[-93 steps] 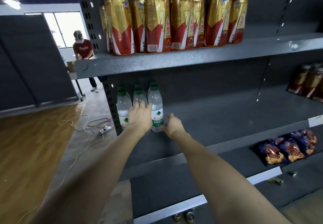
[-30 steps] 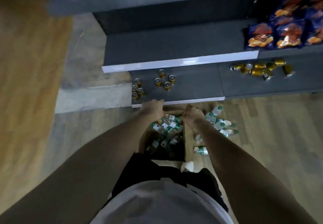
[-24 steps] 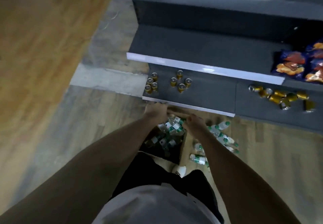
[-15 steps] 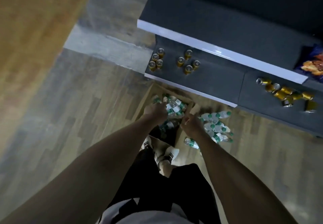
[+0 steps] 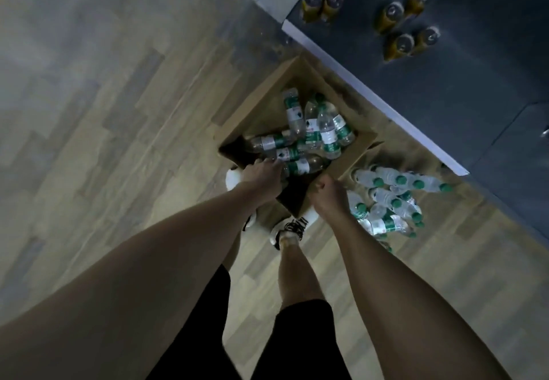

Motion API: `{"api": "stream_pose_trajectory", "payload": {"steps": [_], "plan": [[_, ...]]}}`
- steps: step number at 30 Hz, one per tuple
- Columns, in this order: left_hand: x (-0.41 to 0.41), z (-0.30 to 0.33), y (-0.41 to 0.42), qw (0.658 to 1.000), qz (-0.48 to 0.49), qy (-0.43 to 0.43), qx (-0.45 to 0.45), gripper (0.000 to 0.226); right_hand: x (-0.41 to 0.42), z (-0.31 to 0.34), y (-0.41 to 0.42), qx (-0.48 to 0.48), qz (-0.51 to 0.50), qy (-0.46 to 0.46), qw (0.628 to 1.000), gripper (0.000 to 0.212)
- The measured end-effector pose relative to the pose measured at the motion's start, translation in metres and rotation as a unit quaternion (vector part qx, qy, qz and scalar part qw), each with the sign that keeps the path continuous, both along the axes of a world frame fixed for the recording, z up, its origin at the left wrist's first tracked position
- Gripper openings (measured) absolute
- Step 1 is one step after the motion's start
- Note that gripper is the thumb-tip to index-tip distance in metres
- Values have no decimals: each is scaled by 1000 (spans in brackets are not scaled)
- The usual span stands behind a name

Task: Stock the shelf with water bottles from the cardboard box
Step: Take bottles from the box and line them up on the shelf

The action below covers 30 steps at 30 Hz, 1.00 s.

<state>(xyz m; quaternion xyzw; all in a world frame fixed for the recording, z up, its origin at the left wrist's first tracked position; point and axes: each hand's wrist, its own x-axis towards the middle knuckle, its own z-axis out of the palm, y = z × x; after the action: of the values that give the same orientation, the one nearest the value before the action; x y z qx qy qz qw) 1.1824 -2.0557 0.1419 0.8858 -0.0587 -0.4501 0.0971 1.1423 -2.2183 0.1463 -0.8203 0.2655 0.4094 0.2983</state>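
Observation:
An open cardboard box [image 5: 265, 104] stands on the wooden floor against the lowest shelf, with several green-labelled water bottles [image 5: 326, 131] lying jumbled inside. My left hand [image 5: 261, 173] reaches into the box's near side, and its fingers are down on a lying bottle [image 5: 303, 166]; the fingertips are hidden. My right hand [image 5: 329, 196] hovers over the box's near right wall with curled fingers and nothing visible in it.
More water bottles [image 5: 389, 197] lie in a heap on the floor right of the box. The dark bottom shelf [image 5: 475, 88] with a white front strip carries several gold cans [image 5: 399, 27]. My feet in white shoes [image 5: 289, 228] stand just behind the box.
I have turned from the shelf's bottle row down to the box. Over the last second both hands dropped lower; my left went in among the bottles and my right to the box's right edge.

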Motion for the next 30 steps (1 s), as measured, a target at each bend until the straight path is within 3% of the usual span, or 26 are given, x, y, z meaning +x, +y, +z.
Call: {"api": "stream_pose_trajectory", "payload": {"steps": [8,10,14,16,19,23,26,30], "plan": [[-25,-160,-27,1000,7,4,12,43,-17,-198,-10,1,126,14,992,37],[-26,-193,-29,1000,12,10,15,47,-21,-238,-10,2,115,21,993,36],[-24,-251,-26,999,15,24,26,56,-20,-302,-5,15,-56,62,996,29],[-21,-276,-23,999,14,23,26,55,-20,-330,2,29,-175,71,982,36],[-18,-310,-23,999,15,25,13,47,-26,-370,6,49,-363,92,926,79],[-16,-346,-21,999,6,35,-9,46,-22,-408,10,100,-550,110,822,103],[-15,-360,-17,999,-6,42,-17,47,-18,-427,11,130,-613,102,773,95],[-15,-355,-10,997,-26,64,-19,51,-12,-424,8,115,-592,114,790,77]]}}
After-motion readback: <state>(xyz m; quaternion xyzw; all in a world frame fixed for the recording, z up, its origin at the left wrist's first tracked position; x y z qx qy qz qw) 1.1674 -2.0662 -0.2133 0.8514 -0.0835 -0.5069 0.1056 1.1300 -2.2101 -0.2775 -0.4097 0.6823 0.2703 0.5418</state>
